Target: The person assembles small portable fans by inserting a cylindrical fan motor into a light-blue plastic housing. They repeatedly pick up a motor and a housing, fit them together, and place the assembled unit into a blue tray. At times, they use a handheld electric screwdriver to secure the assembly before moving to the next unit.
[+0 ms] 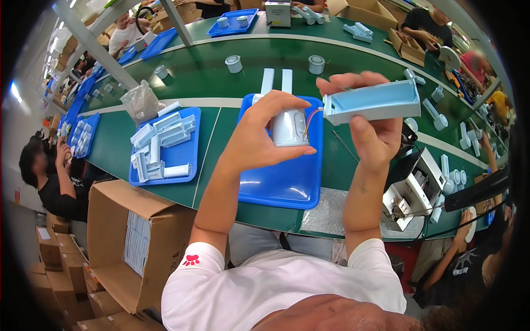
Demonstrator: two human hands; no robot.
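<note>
My left hand (251,135) is wrapped round a short white cylindrical housing (288,129), thumb below and fingers above. Thin coloured wires (308,122) come out of the housing's right side. In my right hand (378,135) is a long, hollow, pale-blue and white plastic casing (375,103), gripped between thumb and fingers with its open side showing. The wires reach to the casing's left end; whether they join it I cannot tell. Both pieces are held above a blue tray (276,190). Two white bars (287,81) lie at the tray's far edge, partly hidden by my left hand.
Left of me, another blue tray (194,127) holds several white casings, beside a clear plastic bag (141,102). An open cardboard box (105,220) stands below it. On the right are a white machine (411,193) and bubble wrap (326,212). White housings (233,64) sit on the green belt.
</note>
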